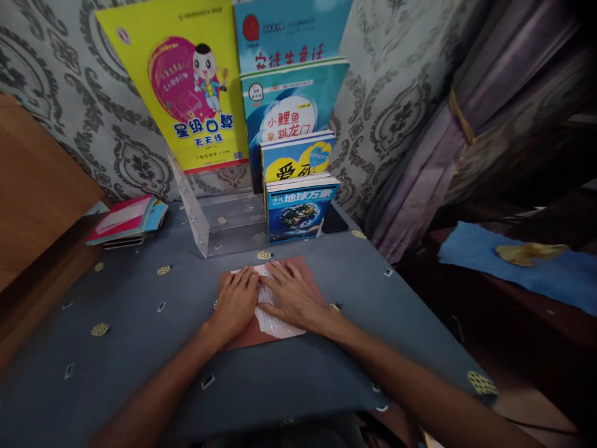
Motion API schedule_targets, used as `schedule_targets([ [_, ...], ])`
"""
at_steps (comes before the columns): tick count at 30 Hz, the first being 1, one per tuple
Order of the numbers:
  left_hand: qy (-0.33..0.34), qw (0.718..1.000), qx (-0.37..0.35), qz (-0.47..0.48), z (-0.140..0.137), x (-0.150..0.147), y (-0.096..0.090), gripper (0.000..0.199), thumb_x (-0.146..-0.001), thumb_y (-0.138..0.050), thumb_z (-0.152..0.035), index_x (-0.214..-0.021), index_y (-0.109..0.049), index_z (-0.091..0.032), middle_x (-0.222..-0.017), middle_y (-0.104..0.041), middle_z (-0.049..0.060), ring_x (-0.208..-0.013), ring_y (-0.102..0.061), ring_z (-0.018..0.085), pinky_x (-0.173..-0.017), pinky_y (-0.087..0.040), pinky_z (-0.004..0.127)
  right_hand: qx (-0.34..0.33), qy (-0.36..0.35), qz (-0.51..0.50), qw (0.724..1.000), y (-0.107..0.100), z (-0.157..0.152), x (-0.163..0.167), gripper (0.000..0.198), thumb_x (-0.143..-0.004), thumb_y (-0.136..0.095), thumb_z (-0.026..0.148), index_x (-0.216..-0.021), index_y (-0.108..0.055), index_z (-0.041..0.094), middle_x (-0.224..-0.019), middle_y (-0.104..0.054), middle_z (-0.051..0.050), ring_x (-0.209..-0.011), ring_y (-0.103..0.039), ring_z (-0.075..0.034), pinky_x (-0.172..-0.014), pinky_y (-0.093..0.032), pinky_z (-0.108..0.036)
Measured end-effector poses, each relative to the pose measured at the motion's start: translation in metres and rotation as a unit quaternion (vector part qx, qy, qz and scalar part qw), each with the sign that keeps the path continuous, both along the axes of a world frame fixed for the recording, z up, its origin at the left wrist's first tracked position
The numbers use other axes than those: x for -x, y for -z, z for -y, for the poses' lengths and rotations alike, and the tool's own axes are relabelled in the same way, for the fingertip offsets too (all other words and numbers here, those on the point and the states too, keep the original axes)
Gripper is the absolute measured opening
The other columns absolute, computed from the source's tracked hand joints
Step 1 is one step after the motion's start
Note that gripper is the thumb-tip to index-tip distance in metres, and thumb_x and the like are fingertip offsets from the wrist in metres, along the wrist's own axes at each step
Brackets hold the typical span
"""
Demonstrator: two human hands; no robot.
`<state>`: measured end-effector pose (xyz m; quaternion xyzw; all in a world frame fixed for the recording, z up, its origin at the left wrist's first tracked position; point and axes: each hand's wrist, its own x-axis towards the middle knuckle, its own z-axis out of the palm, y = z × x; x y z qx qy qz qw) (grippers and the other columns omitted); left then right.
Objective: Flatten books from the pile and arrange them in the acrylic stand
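A brown sheet or book cover (310,274) lies flat on the table in front of me. On top of it is a white printed paper (275,325), largely covered by my hands. My left hand (237,298) rests flat on the left part of the paper and the brown piece, fingers stretched forward. Beside it, my right hand (291,295) lies palm down on the paper with its fingers spread. The fingertips of both hands almost meet near the middle. Neither hand grips anything.
A clear acrylic book stand (196,218) holds several upright books, among them a blue magazine (301,214) and a yellow workbook (186,81). A pile of thin books (124,218) lies to the left. A black flat object (333,219) sits behind the stand. Blue cloth (476,249) is at far right.
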<state>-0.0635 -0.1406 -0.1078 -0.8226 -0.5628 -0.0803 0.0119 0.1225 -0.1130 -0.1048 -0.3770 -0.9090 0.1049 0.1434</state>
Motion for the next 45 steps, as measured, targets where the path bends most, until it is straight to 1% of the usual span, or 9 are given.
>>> schedule_targets([
  [9, 0.008, 0.999, 0.039, 0.018, -0.004, 0.01, -0.011, 0.041, -0.102, -0.035, -0.026, -0.137, -0.055, -0.015, -0.148, -0.054, 0.016, -0.143, -0.044, 0.027, -0.116, -0.035, 0.05, -0.027, 0.063, 0.011, 0.998, 0.004, -0.02, -0.018, 0.047, -0.1, -0.05, 0.039, -0.139, -0.054, 0.014, -0.149, -0.051, -0.022, -0.142, -0.043, -0.034, -0.116, -0.029, -0.059],
  [15, 0.083, 0.973, 0.125, 0.174, -0.028, 0.055, -0.022, 0.037, -0.101, -0.039, -0.026, -0.128, -0.063, -0.023, -0.139, -0.064, 0.006, -0.131, -0.056, 0.021, -0.115, -0.039, 0.043, -0.015, 0.063, 0.009, 0.998, 0.002, -0.023, -0.022, 0.041, -0.101, -0.046, 0.03, -0.135, -0.056, 0.01, -0.15, -0.049, -0.023, -0.142, -0.042, -0.037, -0.116, -0.029, -0.061],
  [17, 0.082, 0.954, 0.159, 0.241, -0.035, 0.068, -0.021, 0.037, -0.099, -0.04, -0.025, -0.127, -0.064, -0.02, -0.135, -0.067, 0.007, -0.126, -0.06, 0.021, -0.112, -0.042, 0.04, -0.023, 0.018, -0.013, 0.999, -0.002, -0.014, -0.016, 0.037, -0.1, -0.045, 0.025, -0.131, -0.06, 0.01, -0.148, -0.049, -0.024, -0.139, -0.043, -0.038, -0.114, -0.032, -0.061],
  [22, 0.089, 0.912, 0.177, 0.36, -0.044, 0.082, -0.009, 0.034, -0.096, -0.045, -0.022, -0.12, -0.068, -0.017, -0.127, -0.07, 0.007, -0.12, -0.063, 0.022, -0.109, -0.044, 0.041, 0.031, -0.23, -0.062, 0.971, -0.021, 0.031, 0.014, 0.03, -0.102, -0.047, 0.033, -0.121, -0.066, 0.019, -0.127, -0.059, -0.013, -0.121, -0.051, -0.026, -0.104, -0.045, -0.045],
  [26, 0.101, 0.899, 0.167, 0.392, -0.045, 0.081, -0.003, 0.032, -0.095, -0.046, -0.022, -0.117, -0.069, -0.019, -0.124, -0.072, 0.006, -0.118, -0.064, 0.022, -0.108, -0.045, 0.04, 0.039, -0.306, -0.002, 0.951, -0.031, 0.054, 0.034, 0.035, -0.101, -0.051, 0.039, -0.127, -0.063, 0.019, -0.116, -0.06, -0.012, -0.106, -0.051, -0.025, -0.094, -0.047, -0.042],
  [31, 0.096, 0.896, 0.167, 0.401, -0.044, 0.079, -0.004, 0.03, -0.095, -0.048, -0.027, -0.114, -0.069, -0.017, -0.119, -0.073, 0.008, -0.113, -0.065, 0.023, -0.103, -0.046, 0.039, 0.004, -0.305, 0.026, 0.952, -0.027, 0.051, 0.045, 0.037, -0.1, -0.054, 0.036, -0.131, -0.062, 0.017, -0.113, -0.06, -0.012, -0.102, -0.049, -0.025, -0.09, -0.045, -0.038],
  [36, 0.079, 0.884, 0.16, 0.432, -0.043, 0.076, -0.004, 0.037, -0.099, -0.045, -0.043, -0.115, -0.066, -0.018, -0.116, -0.073, 0.007, -0.111, -0.065, 0.023, -0.102, -0.046, 0.038, -0.019, -0.289, 0.035, 0.956, -0.021, 0.044, 0.054, 0.035, -0.102, -0.051, 0.037, -0.13, -0.063, 0.02, -0.11, -0.06, -0.01, -0.098, -0.05, -0.024, -0.087, -0.044, -0.038],
  [39, 0.054, 0.861, 0.166, 0.478, -0.043, 0.074, -0.002, 0.044, -0.1, -0.042, -0.052, -0.119, -0.062, -0.018, -0.116, -0.074, 0.009, -0.114, -0.065, 0.023, -0.105, -0.044, 0.039, -0.03, -0.272, 0.023, 0.962, -0.019, 0.038, 0.059, 0.035, -0.103, -0.048, 0.039, -0.128, -0.064, 0.02, -0.109, -0.06, -0.01, -0.1, -0.05, -0.024, -0.089, -0.044, -0.039],
  [45, 0.024, 0.785, 0.188, 0.589, -0.048, 0.075, 0.007, 0.062, -0.093, -0.044, -0.07, -0.121, -0.06, -0.016, -0.117, -0.073, 0.015, -0.11, -0.069, 0.027, -0.104, -0.046, 0.042, -0.044, -0.215, 0.042, 0.975, -0.019, 0.018, 0.068, 0.037, -0.1, -0.054, 0.036, -0.131, -0.063, 0.019, -0.109, -0.061, -0.011, -0.101, -0.051, -0.025, -0.09, -0.045, -0.041],
])
